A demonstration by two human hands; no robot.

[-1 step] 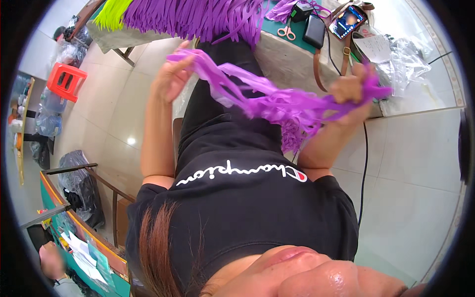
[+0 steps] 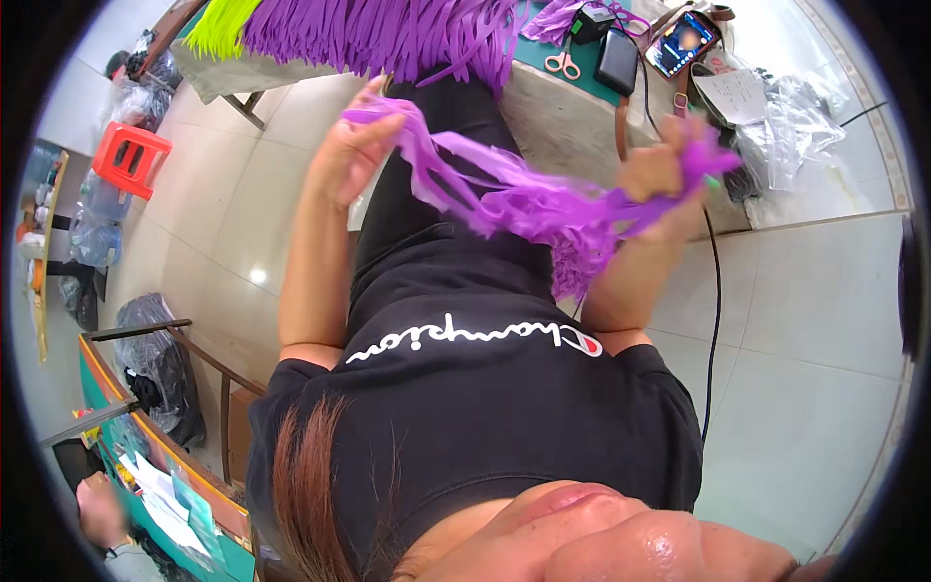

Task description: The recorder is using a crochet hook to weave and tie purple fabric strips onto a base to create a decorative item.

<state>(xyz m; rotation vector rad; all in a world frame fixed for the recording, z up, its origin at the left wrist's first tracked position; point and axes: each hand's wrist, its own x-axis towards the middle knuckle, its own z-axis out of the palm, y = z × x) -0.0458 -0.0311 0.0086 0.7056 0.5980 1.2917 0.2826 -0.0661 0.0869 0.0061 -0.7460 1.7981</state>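
Observation:
A loose bundle of purple fabric strips (image 2: 543, 199) stretches between my two hands above my lap, sagging in the middle. My left hand (image 2: 354, 145) is closed on one end, pinching it between thumb and fingers. In a fist, my right hand (image 2: 659, 179) grips the other end, and a tuft sticks out past it; motion blurs this hand. A crumpled bunch of the same strips hangs down near my right forearm. Beyond my knees, purple fringe (image 2: 378, 39) drapes over the table's edge, with lime-green fringe (image 2: 221, 29) on its left.
On the table lie scissors (image 2: 562, 64), a black power bank (image 2: 616, 63), a lit phone (image 2: 684, 44), a brown strap and clear plastic bags (image 2: 795, 126). A cable (image 2: 716, 320) runs down to the right. A red stool (image 2: 133, 160) stands left. Another person (image 2: 102, 509) sits lower left.
My right hand has shifted left, and my left hand slightly right. The hands are closer together, and the strips between them hang slacker.

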